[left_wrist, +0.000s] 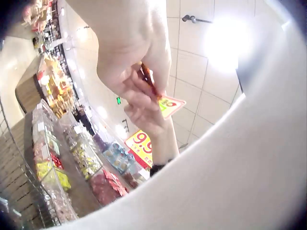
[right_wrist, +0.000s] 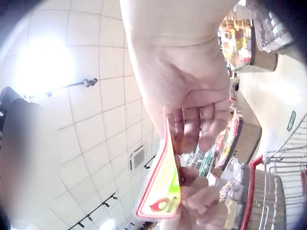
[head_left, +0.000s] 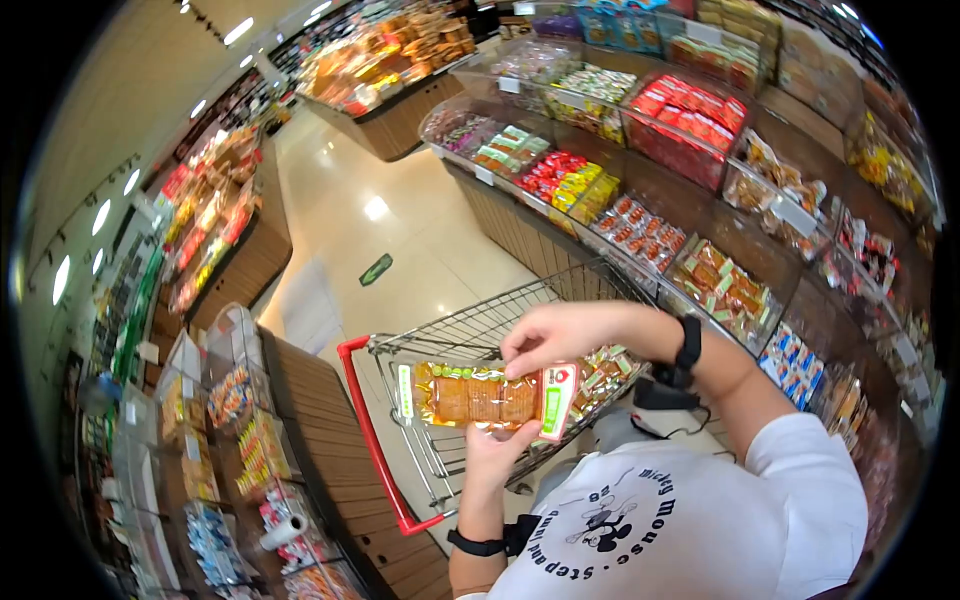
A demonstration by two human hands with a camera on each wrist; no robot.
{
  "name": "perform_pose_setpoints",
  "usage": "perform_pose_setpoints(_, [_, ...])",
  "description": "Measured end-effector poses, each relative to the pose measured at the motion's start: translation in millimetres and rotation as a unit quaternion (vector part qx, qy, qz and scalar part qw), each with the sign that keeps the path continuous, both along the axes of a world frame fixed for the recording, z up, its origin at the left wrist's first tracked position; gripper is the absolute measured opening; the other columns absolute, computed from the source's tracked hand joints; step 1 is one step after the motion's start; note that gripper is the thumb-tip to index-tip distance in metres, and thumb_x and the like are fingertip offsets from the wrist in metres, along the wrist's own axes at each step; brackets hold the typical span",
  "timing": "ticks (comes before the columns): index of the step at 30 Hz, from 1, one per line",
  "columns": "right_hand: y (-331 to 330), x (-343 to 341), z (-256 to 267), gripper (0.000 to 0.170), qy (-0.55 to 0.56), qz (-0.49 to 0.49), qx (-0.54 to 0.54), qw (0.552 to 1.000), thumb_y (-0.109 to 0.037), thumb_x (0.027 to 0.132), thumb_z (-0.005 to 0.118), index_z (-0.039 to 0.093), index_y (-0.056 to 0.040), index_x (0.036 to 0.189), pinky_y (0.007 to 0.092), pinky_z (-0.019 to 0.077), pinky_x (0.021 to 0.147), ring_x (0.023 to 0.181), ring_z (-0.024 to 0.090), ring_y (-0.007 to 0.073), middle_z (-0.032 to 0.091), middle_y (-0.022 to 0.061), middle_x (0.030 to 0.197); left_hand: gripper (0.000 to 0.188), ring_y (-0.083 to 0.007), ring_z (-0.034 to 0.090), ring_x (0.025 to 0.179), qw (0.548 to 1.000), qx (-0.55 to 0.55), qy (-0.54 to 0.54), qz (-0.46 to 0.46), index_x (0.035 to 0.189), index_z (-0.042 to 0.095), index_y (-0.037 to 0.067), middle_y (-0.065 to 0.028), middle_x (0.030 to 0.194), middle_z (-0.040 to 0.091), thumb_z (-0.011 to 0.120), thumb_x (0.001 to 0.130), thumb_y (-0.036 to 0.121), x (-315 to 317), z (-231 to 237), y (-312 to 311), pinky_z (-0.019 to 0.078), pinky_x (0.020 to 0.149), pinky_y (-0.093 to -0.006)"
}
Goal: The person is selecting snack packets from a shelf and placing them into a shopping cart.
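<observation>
Shiny clear plastic pack (head_left: 478, 398), brown ridged food inside, pinched by left hand (head_left: 495, 452) + right hand (head_left: 565, 332), over red-handled metal wire cart (head_left: 358, 345).

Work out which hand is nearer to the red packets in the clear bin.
The right hand. It is at the snack pack's edge facing the red packets; the left hand grips the opposite edge, farther away.

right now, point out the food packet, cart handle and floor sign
Food packet (head_left: 485, 400): head view, brown middle
Cart handle (head_left: 376, 440): head view, red bar's middle
Floor sign (head_left: 376, 270): head view, green centre
</observation>
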State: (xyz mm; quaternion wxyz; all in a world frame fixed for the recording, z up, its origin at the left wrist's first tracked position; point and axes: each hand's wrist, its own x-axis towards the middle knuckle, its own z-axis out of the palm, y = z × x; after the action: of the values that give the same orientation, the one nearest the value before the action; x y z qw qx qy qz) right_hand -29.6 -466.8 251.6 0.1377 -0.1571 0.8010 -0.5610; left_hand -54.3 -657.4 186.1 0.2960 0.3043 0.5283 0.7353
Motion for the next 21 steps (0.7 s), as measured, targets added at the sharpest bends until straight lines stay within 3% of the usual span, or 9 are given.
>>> perform_pose_setpoints(2, [2,-7,2,0.027,0.082,-0.081,-0.033,0.993,-0.028,0.078,0.048,0.051,-0.002,0.073,0.019,0.0352,0.049,0.056,0.041,0.0038,0.048,-0.0003,0.06,0.031,-0.0139,0.052,0.08,0.996,-0.003,-0.024,0.087,0.099,0.043,-0.002,-0.0073,0.093,0.051,0.054,0.07,-0.003,-3,3,11,0.0431,0.07,-0.0252])
perform_pose_setpoints(3, [5,-13,-4,0.031,0.1,-0.124,-0.11,0.981,-0.033,0.078,0.048,0.05,-0.002,0.083,0.0199,0.0377,0.049,0.056,0.044,0.0064,0.05,0.0022,0.064,0.03,-0.0137,0.052,0.08,0.988,0.01,-0.043,0.146,0.099,0.043,-0.002,-0.0075,0.093,0.051,0.054,0.071,-0.003,-6,8,15,0.0432,0.069,-0.0253])
perform_pose_setpoints(5, [1,-4,7,0.028,0.025,-0.181,-0.134,0.974,-0.027,0.079,0.047,0.045,-0.0029,0.093,0.021,0.0401,0.052,0.061,0.047,0.0074,0.052,0.0028,0.071,0.027,-0.0131,0.051,0.08,0.957,0.077,-0.043,0.277,0.098,0.044,-0.004,-0.0082,0.093,0.051,0.052,0.072,-0.002,-11,19,26,0.0432,0.068,-0.0253])
perform_pose_setpoints(8, [-17,1,-16,0.033,-0.02,-0.182,-0.166,0.969,-0.022,0.079,0.048,0.037,-0.0037,0.104,0.0209,0.0419,0.056,0.066,0.05,0.0083,0.052,0.0041,0.08,0.034,-0.0153,0.05,0.084,0.919,0.045,0.008,0.391,0.104,0.038,-0.004,-0.0112,0.1,0.047,0.051,0.073,-0.001,-14,16,32,0.0423,0.073,-0.0263])
perform_pose_setpoints(13, [-48,14,-45,0.02,0.073,-0.206,-0.371,0.903,-0.015,0.081,0.045,0.046,0.0006,0.095,0.0211,0.0416,0.065,0.071,0.05,0.0081,0.052,0.0034,0.082,0.038,-0.0176,0.048,0.088,0.927,0.09,-0.018,0.363,0.108,0.033,-0.003,-0.0117,0.102,0.045,0.049,0.075,0.0,4,23,44,0.0418,0.075,-0.0289])
perform_pose_setpoints(14, [-47,17,-46,0.02,0.072,-0.206,-0.375,0.901,-0.014,0.081,0.044,0.047,0.0011,0.093,0.0211,0.0414,0.066,0.072,0.05,0.008,0.052,0.0032,0.082,0.037,-0.0177,0.048,0.088,0.93,0.104,-0.034,0.35,0.108,0.033,-0.004,-0.0117,0.101,0.045,0.049,0.075,0.0,8,25,47,0.0419,0.075,-0.029])
perform_pose_setpoints(15, [-45,20,-46,0.019,0.072,-0.207,-0.379,0.899,-0.014,0.082,0.043,0.048,0.0016,0.092,0.0212,0.0413,0.067,0.072,0.05,0.008,0.052,0.003,0.081,0.02,-0.0107,0.049,0.075,0.935,0.108,-0.009,0.339,0.095,0.044,-0.002,-0.0064,0.087,0.051,0.047,0.078,0.008,13,28,50,0.0399,0.066,-0.023])
perform_pose_setpoints(18, [-38,26,-53,0.019,0.099,-0.193,-0.384,0.897,-0.014,0.082,0.042,0.048,0.0018,0.092,0.0211,0.0411,0.068,0.074,0.049,0.0079,0.053,0.0032,0.081,0.019,-0.0102,0.048,0.075,0.963,0.146,-0.058,0.22,0.092,0.046,0.0,-0.0056,0.085,0.051,0.046,0.08,0.015,18,27,50,0.0386,0.068,-0.0239])
perform_pose_setpoints(21, [-35,29,-56,0.02,0.111,-0.204,-0.38,0.895,-0.014,0.082,0.042,0.048,0.0018,0.092,0.0213,0.0414,0.068,0.075,0.05,0.0082,0.053,0.0033,0.08,0.023,-0.0102,0.047,0.075,0.966,0.137,-0.129,0.175,0.089,0.047,0.002,-0.0041,0.082,0.051,0.046,0.08,0.022,19,14,51,0.0368,0.071,-0.0247])
